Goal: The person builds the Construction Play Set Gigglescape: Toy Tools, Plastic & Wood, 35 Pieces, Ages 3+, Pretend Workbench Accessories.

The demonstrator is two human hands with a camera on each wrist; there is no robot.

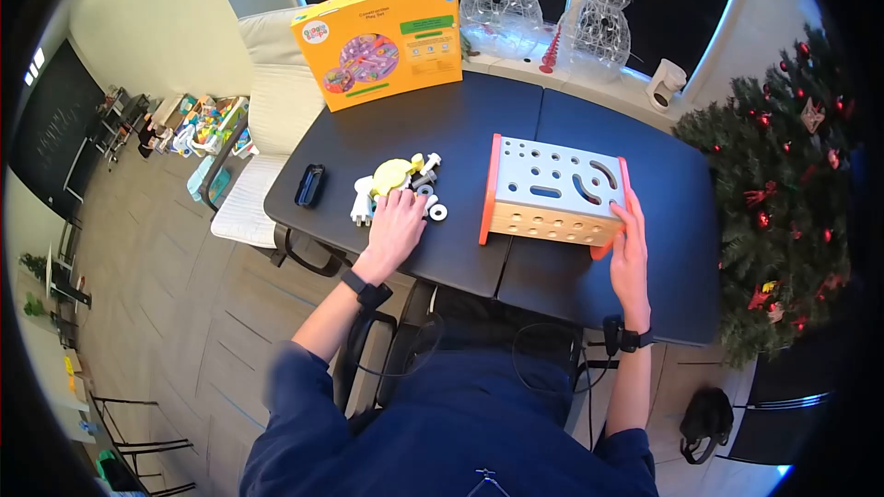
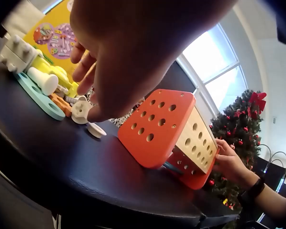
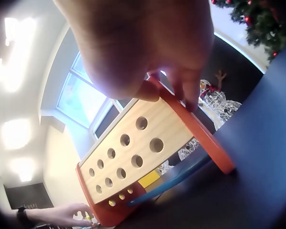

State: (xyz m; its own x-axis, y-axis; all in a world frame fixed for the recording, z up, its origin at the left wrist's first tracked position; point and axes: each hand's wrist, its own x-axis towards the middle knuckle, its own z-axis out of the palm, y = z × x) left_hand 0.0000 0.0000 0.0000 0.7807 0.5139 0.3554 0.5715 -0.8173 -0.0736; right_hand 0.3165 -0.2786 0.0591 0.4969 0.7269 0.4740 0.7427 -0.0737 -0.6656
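Observation:
A toy workbench (image 1: 552, 186) with a grey top, holed wooden sides and orange end panels stands on the dark table. My right hand (image 1: 629, 253) holds its right end panel (image 3: 200, 126), thumb on one side and fingers on the other. My left hand (image 1: 398, 228) is over a pile of toy parts left of the workbench, fingers spread and bent down. Its thumb reaches a white nut (image 2: 80, 110), with a white ring (image 2: 96, 130) beside it. Around them lie a yellow piece (image 1: 394, 172), a teal strip (image 2: 38, 97) and an orange piece (image 2: 61, 105).
A yellow play set box (image 1: 382, 46) stands at the table's back left. A dark blue case (image 1: 310, 186) lies left of the pile. A decorated Christmas tree (image 1: 769, 184) is close at the right. Behind the table are wire snowmen (image 1: 594, 23) on the sill.

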